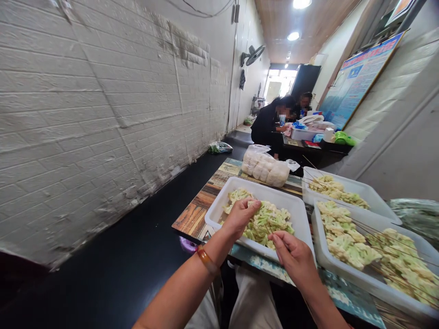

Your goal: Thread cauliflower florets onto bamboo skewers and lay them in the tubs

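Two grips closed: left hand (240, 217) on cauliflower floret (252, 204), right hand (294, 256) on thin skewer (269, 228); crooked pressure could split the floret.

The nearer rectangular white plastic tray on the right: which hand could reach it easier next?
Probably the right hand: it's closer to that white plastic tray, while the left hand is farther left, over pale green cauliflower.

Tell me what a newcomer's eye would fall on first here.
Probably the left hand and right hand, close together over the white tray of cauliflower on the wooden-patterned table. Next, to the right, a second tray of skewered cauliflower, with a third tray behind it. Beyond the first tray sits a bulging clear bag.
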`<state>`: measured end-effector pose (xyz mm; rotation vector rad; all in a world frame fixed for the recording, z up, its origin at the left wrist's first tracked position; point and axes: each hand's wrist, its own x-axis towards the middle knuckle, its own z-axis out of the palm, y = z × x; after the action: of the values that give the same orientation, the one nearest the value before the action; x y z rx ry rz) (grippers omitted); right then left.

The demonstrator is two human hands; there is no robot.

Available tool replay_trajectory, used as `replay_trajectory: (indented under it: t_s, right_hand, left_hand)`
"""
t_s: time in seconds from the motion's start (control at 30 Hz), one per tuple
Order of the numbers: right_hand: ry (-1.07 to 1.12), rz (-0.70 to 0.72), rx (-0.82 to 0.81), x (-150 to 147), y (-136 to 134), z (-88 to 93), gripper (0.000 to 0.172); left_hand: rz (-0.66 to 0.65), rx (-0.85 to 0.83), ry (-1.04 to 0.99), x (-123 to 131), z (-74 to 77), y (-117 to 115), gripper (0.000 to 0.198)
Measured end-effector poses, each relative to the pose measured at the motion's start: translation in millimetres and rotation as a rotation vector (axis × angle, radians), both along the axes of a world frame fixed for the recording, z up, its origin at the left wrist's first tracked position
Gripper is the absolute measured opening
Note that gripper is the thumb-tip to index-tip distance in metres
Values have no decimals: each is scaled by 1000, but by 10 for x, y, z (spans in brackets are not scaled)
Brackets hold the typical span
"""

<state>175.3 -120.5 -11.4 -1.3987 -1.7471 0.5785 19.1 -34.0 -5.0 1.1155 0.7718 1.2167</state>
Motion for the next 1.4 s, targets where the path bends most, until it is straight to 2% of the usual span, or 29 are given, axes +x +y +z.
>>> replay_trajectory:
  t_s: [0.23, 0.47, 1.07, 1.4]
  right_hand:
    - [-48, -64, 87, 4, 7, -67, 34]
    - [-24, -76, 132, -5, 13, -86, 32]
    - [-42, -97, 231, -40, 38, -80, 27]
    - [28, -94, 167, -55, 66, -43, 26]
  left_hand:
    - [22, 42, 103, 18, 0, -4, 38]
    - [4, 23, 59, 28, 5, -2, 34]
    - [-9, 67, 162, 11, 73, -21, 35]
    - [-21, 60, 172, 1, 75, 0, 36]
